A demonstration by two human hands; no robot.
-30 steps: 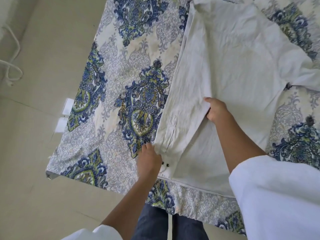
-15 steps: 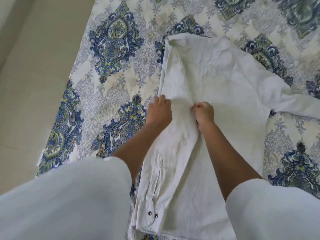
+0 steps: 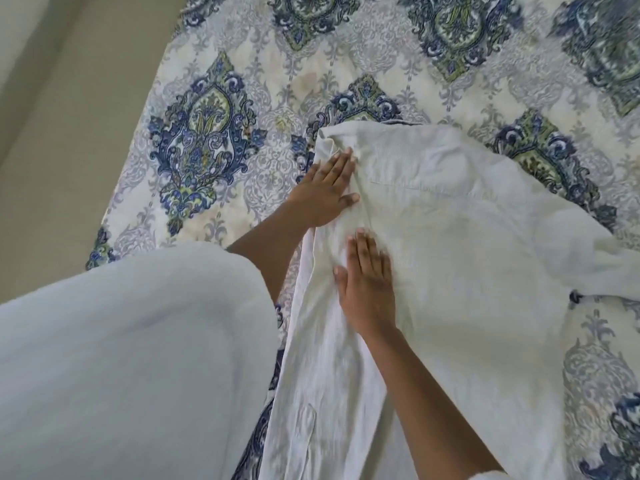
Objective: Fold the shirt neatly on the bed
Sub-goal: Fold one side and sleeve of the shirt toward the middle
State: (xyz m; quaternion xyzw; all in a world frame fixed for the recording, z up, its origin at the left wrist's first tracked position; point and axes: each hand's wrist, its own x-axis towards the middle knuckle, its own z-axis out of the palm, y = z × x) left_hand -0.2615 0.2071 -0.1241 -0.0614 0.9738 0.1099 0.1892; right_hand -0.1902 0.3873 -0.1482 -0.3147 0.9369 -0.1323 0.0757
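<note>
A white shirt [image 3: 460, 258] lies spread on the bed [image 3: 270, 91], which has a blue and green patterned sheet. One sleeve is folded lengthwise over the shirt's left side, running down toward me. My left hand [image 3: 325, 188] lies flat, fingers apart, on the fold near the shirt's top left shoulder. My right hand [image 3: 367, 285] presses flat on the folded sleeve a little lower and to the right. Neither hand grips the cloth. The other sleeve trails off to the right.
The bed's left edge [image 3: 138, 140] borders a beige tiled floor [image 3: 62, 116]. My own white sleeve [image 3: 131, 368] fills the lower left and hides part of the bed.
Both hands have slid up the folded sleeve from the cuff area toward the shoulder and have flattened out from pinching. My head has leaned forward over the bed.
</note>
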